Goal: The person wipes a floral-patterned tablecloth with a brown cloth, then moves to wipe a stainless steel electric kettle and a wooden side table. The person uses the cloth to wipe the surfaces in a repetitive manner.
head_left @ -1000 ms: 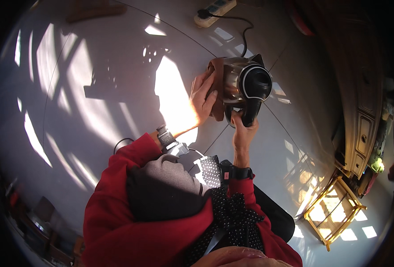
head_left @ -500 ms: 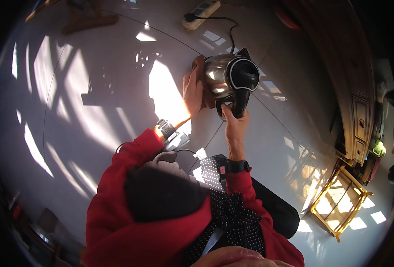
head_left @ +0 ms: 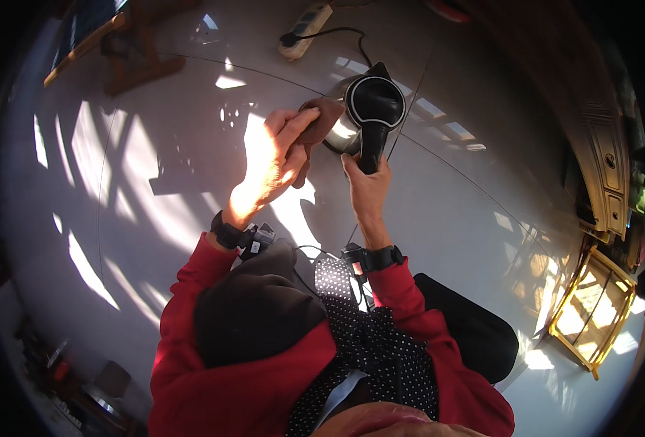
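A steel electric kettle [head_left: 376, 100] with a black lid and black handle is in front of me, seen mostly from above. My right hand [head_left: 368, 189] is closed around its handle. My left hand [head_left: 273, 156], just left of the kettle, pinches a folded brown cloth [head_left: 321, 122]. The cloth's right edge is close against the kettle's side; whether it touches cannot be made out. The lower part of the kettle is largely hidden under its lid and handle.
Beyond the kettle, a white power strip [head_left: 306, 30] lies on the tiled floor with a black cord [head_left: 351, 33] plugged in. A wooden cabinet [head_left: 600, 156] stands at the right, with a small yellow wooden frame [head_left: 594, 309] near it. A wooden stand [head_left: 144, 69] is at far left.
The kettle has been turned more upright, with its lid now facing up. My left hand has drawn the cloth back from the kettle's side and lifted it.
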The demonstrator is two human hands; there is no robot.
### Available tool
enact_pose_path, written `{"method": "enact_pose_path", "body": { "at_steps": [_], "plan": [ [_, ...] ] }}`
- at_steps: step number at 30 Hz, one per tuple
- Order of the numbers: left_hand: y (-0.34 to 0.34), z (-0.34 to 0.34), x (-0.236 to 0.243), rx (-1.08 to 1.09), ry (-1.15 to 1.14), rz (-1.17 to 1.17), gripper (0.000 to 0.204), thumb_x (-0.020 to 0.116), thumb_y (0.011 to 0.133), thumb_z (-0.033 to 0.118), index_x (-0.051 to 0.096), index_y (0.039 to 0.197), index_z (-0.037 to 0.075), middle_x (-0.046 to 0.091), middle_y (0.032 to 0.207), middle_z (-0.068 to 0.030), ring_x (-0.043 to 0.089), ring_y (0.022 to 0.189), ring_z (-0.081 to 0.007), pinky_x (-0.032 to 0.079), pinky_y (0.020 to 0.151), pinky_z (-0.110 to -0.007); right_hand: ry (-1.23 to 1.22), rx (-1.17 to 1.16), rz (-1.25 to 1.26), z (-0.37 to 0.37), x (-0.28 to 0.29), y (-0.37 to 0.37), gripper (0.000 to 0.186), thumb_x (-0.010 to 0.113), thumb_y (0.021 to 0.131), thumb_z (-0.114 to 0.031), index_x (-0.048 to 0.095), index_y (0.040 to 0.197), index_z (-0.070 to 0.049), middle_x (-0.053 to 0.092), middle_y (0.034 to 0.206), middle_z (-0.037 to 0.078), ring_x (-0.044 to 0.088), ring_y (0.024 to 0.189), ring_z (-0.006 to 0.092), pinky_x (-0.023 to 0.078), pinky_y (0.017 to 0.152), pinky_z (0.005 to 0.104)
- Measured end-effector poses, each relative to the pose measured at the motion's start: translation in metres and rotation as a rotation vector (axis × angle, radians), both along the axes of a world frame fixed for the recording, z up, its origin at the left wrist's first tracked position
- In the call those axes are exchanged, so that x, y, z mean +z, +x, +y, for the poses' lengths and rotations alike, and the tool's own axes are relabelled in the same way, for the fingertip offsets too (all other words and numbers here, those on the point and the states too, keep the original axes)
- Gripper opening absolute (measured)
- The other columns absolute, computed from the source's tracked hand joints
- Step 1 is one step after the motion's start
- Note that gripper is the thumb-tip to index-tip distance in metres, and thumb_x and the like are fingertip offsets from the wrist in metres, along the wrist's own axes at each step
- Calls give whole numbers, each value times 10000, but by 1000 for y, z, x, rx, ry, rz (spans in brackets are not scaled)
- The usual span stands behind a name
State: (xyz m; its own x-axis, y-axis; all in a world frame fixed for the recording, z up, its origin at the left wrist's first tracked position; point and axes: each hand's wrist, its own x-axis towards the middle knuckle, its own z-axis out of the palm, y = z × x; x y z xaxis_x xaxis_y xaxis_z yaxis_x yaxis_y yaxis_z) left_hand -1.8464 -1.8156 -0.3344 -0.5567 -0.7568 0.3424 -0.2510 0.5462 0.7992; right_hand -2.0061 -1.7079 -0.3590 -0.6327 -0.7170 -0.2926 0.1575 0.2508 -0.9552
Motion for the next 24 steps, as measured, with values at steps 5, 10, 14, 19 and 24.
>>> {"method": "enact_pose_path", "body": {
  "at_steps": [5, 10, 14, 19, 24],
  "plan": [
    [-79, -8, 59, -129, -613, -385, 550, 675, 751, 25, 638, 1278, 180, 537, 992, -57, 618, 855, -222, 541, 723, -347, -73, -33, -15, -5, 3, 3, 259, 708, 827, -55, 630, 1069, -5, 582, 809, -37, 529, 717, 60, 453, 663, 237],
    [-72, -7, 42, -66, -644, -496, 518, 691, 743, 66, 657, 1245, 188, 515, 935, -59, 595, 859, -231, 530, 682, -332, -38, -1, -27, -3, 4, 1, 271, 712, 825, -58, 624, 1075, -1, 593, 816, -23, 542, 736, 72, 461, 687, 249],
    [-15, -26, 25, 119, -432, -811, 495, 661, 769, 14, 648, 1249, 137, 569, 1021, -103, 613, 902, -267, 558, 744, -352, 19, -10, -8, -4, 3, 4, 235, 780, 821, -118, 613, 956, -25, 603, 816, -25, 524, 690, 51, 432, 615, 226],
    [32, -15, 59, 151, 52, -440, 486, 612, 831, 0, 606, 1311, 74, 543, 1013, -82, 594, 921, -212, 503, 863, -313, 43, 187, 89, 2, 7, -4, 321, 816, 802, -188, 652, 1018, -17, 651, 893, 18, 604, 817, 93, 482, 743, 232],
    [8, 10, 107, -214, 519, 25, 515, 590, 863, 7, 542, 1376, 23, 567, 1121, -97, 602, 1053, -194, 485, 935, -327, 10, 128, -83, 40, 13, -66, 768, 836, 742, -510, 597, 1269, -5, 676, 1056, 112, 656, 1011, 250, 516, 895, 384]
  ]
}}
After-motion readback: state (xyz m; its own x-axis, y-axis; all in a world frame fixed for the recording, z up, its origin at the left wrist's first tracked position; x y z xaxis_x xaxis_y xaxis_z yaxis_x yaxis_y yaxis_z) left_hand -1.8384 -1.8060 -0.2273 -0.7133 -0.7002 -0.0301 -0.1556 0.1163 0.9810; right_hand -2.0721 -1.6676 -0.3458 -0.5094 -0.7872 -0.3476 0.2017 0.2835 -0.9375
